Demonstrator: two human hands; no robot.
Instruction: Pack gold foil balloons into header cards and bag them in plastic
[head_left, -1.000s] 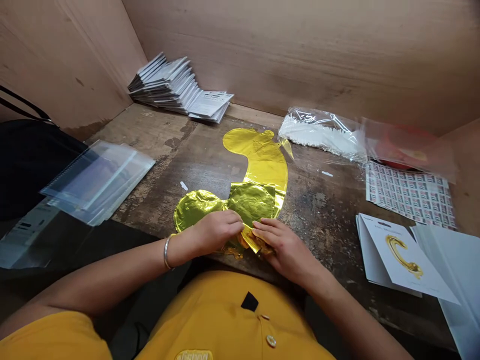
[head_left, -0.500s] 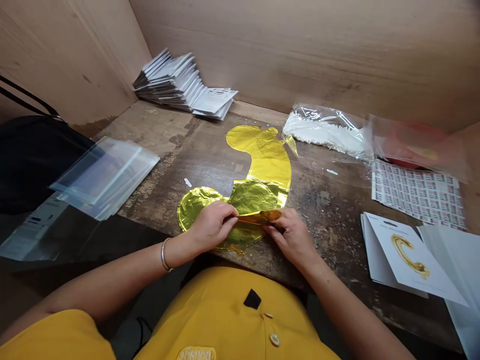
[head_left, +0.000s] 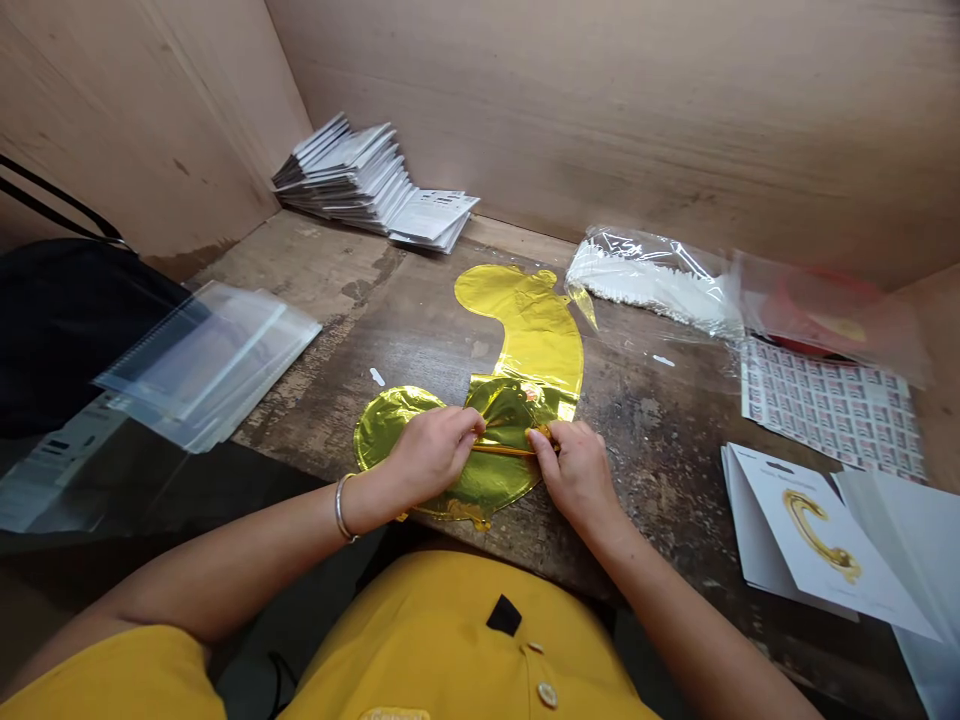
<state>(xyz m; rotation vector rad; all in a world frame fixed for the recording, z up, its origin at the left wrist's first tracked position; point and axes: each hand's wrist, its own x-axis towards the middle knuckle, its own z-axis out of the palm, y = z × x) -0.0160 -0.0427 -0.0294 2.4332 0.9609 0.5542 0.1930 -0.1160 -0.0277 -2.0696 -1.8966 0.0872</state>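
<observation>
The picture is bright and evenly lit by soft, diffuse light that seems to fall from above, and the plywood wall (head_left: 600, 110) glows warm. The foil balloon (head_left: 525, 340) throws hard glare along its creases (the harshest spot in view). Soft shadows lie under the left hand (head_left: 431, 457) and right hand (head_left: 577, 475), while the black bag (head_left: 75, 320) sinks into shade. The plastic bag (head_left: 825, 320) at right looks blurred, and the wide lens bows the edges.
</observation>
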